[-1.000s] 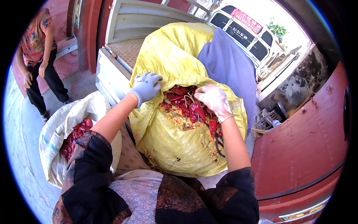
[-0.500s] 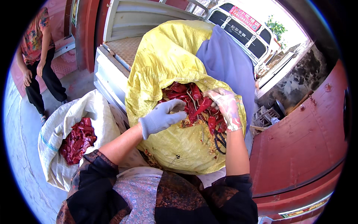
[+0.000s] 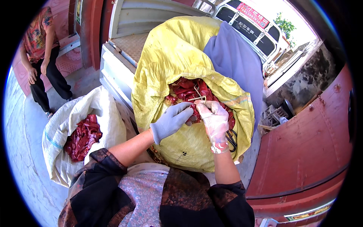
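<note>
A large yellow woven sack (image 3: 174,49) stands in front of me with its mouth rolled open. Dried red chili peppers (image 3: 185,89) fill the opening, some with pale stems. My left hand (image 3: 172,119), in a grey glove, closes its fingers on a red chili pepper (image 3: 195,113) above the near rim. Right beside it my right hand (image 3: 214,123), in a thin whitish glove, pinches the same chili near its stem end. Fingers cover most of that pepper. Scissors with black handles (image 3: 231,140) lie at the sack's right side, their blades hidden.
At the left a white woven sack (image 3: 56,125) holds deep-red chili pieces (image 3: 84,138). Behind the yellow sack are a metal cart bed (image 3: 132,43) and a blue-grey cloth (image 3: 236,56). A person (image 3: 41,49) sits at far left; a red metal door (image 3: 298,140) stands right.
My right hand has moved left and nearer to me, from the sack's right rim to beside my left hand. My left fingers have closed, and the hands meet at a chili. The view has shifted slightly.
</note>
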The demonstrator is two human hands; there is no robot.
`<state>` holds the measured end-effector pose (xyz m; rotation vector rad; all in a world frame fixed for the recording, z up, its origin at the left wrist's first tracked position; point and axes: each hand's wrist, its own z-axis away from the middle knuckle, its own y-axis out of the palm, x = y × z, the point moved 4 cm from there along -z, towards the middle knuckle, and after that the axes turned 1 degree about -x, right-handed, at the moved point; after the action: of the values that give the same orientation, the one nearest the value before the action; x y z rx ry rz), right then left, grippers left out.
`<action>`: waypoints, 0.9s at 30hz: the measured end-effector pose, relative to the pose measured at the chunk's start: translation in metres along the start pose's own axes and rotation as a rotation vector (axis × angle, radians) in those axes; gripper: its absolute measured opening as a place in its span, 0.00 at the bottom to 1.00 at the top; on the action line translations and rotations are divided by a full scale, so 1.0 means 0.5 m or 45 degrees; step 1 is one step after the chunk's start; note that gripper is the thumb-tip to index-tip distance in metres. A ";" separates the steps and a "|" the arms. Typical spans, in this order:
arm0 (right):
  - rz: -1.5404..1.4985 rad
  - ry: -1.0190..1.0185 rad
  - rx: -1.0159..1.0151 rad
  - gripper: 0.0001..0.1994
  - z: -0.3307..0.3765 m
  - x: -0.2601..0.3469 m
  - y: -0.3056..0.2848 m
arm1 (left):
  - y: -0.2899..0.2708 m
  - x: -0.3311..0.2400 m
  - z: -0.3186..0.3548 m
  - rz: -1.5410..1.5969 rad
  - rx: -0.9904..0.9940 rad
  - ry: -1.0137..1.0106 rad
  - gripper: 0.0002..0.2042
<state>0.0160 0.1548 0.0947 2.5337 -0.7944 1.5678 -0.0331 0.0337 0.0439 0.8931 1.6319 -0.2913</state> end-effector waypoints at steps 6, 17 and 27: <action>0.277 -0.271 0.033 0.04 0.021 0.010 0.008 | 0.004 0.010 0.008 -0.113 0.087 0.064 0.13; -0.536 0.612 -0.102 0.09 0.042 -0.047 0.009 | 0.012 0.029 0.013 0.167 0.112 0.062 0.11; -1.023 0.870 -0.188 0.13 0.058 -0.079 0.029 | 0.033 0.019 0.014 0.286 0.074 0.037 0.13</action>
<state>0.0192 0.1489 0.0439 1.6456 0.1715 1.7419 -0.0171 0.0441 0.0379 1.1191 1.5395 -0.1704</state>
